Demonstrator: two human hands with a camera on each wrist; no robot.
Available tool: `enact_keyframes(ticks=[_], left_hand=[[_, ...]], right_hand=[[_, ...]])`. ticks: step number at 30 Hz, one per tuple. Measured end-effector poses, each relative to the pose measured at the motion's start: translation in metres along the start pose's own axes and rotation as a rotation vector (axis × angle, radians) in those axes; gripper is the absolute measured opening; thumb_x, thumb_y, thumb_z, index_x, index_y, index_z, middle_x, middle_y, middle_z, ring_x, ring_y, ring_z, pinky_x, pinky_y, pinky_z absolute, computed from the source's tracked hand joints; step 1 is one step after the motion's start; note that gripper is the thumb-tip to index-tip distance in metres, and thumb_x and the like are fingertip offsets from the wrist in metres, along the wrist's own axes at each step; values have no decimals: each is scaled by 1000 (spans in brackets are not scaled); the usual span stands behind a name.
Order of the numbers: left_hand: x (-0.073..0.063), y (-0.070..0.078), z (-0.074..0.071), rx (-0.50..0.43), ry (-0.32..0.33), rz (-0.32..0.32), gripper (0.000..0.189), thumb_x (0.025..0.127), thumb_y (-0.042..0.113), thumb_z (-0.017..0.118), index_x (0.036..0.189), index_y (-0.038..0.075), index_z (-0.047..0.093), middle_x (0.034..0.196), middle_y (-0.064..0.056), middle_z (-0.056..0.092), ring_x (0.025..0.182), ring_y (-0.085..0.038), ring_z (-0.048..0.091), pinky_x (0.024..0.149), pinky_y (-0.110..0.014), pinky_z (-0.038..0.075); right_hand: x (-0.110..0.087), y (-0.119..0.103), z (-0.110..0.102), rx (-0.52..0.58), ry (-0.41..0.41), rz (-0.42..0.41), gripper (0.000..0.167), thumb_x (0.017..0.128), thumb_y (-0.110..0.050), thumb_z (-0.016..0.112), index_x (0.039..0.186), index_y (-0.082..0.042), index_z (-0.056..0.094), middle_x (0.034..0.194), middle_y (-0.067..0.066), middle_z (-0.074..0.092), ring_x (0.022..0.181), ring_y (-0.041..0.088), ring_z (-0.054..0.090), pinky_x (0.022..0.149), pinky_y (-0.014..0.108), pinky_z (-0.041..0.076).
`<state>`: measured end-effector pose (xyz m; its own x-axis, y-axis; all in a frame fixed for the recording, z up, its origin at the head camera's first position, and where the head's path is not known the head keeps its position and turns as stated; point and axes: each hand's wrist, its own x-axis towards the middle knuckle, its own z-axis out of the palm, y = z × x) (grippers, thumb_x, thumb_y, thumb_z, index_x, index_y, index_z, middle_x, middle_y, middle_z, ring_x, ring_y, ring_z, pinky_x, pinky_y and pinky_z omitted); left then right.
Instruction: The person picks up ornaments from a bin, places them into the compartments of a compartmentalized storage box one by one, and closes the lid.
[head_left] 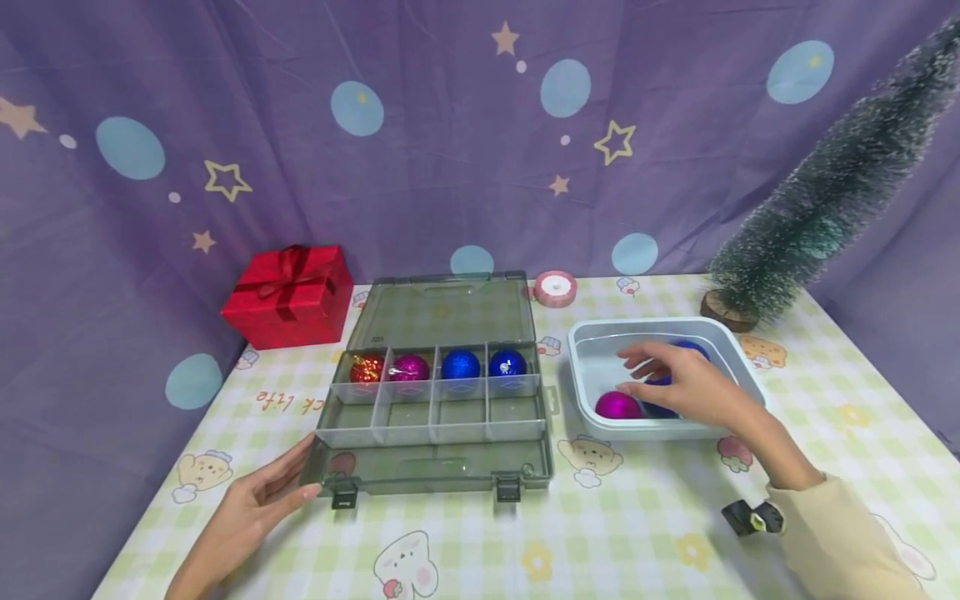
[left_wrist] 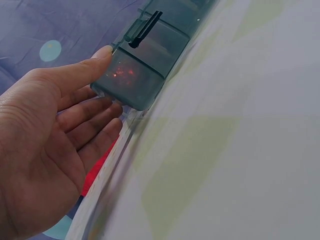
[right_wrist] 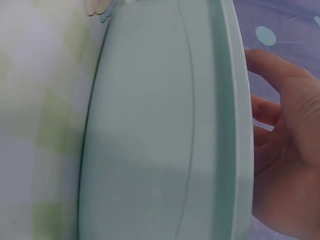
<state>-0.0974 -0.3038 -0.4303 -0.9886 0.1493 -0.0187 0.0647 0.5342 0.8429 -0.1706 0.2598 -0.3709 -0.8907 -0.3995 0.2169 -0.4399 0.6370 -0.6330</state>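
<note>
A clear grey divided box point(head_left: 480, 460) lies on the table with its lid folded back. Its back row holds a red ball point(head_left: 367, 369), a magenta ball point(head_left: 409, 369), a glittery blue ball point(head_left: 461, 366) and a shiny blue ball point(head_left: 507, 366), one per compartment. My left hand point(head_left: 251, 510) touches the box's front left corner, thumb at the front and loose fingers along the side. Over the pale blue tub point(head_left: 579, 379) is my right hand point(head_left: 686, 383), its fingers loosely bent above the balls. Inside lie a magenta ball point(head_left: 617, 406) and blue balls point(head_left: 692, 347), partly hidden by that hand.
A red gift box point(head_left: 288, 300) stands behind the divided box at left. Near the back edge lies a pink ribbon roll point(head_left: 556, 288). A small artificial tree point(head_left: 817, 192) rises at back right. A purple curtain point(head_left: 450, 167) hangs behind the checked tablecloth point(head_left: 615, 533).
</note>
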Motion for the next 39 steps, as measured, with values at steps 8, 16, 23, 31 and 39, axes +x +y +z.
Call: enact_keyframes(ticks=[8,16,23,31,39], left_hand=[[-1,0,1,3,4,5,70,99,30,73,156,2,43,159,-15,40,124,13,42,97,-9,46],[-1,0,1,4,3,8,70,99,30,73,157,3,43,159,-15,41,123,13,42,97,-9,47],[0,0,0,5,0,31,69,100,28,73,156,2,43,159,-15,41,124,14,42,98,-9,45],[-1,-2,1,2,5,32,68,100,27,72,156,1,43,158,-17,41,123,14,42,98,-8,45],[0,-3,1,10,8,32,69,100,28,73,156,1,43,158,-17,41,123,15,42,99,-8,43]], right_hand=[[-6,0,2,36,-97,20,42,96,-18,78,129,2,65,114,13,71,98,21,72,81,33,62],[-1,2,0,-1,-181,37,46,94,-22,80,129,4,65,107,7,73,88,13,70,75,29,61],[8,-2,-1,-60,-275,28,45,93,-25,81,126,3,68,101,1,72,88,15,71,76,30,61],[22,-8,4,-93,-391,14,38,91,-18,79,124,-2,71,98,-2,73,90,15,68,74,28,57],[25,-6,6,-92,-431,40,36,90,-16,78,124,-5,73,98,-1,73,89,13,66,75,27,56]])
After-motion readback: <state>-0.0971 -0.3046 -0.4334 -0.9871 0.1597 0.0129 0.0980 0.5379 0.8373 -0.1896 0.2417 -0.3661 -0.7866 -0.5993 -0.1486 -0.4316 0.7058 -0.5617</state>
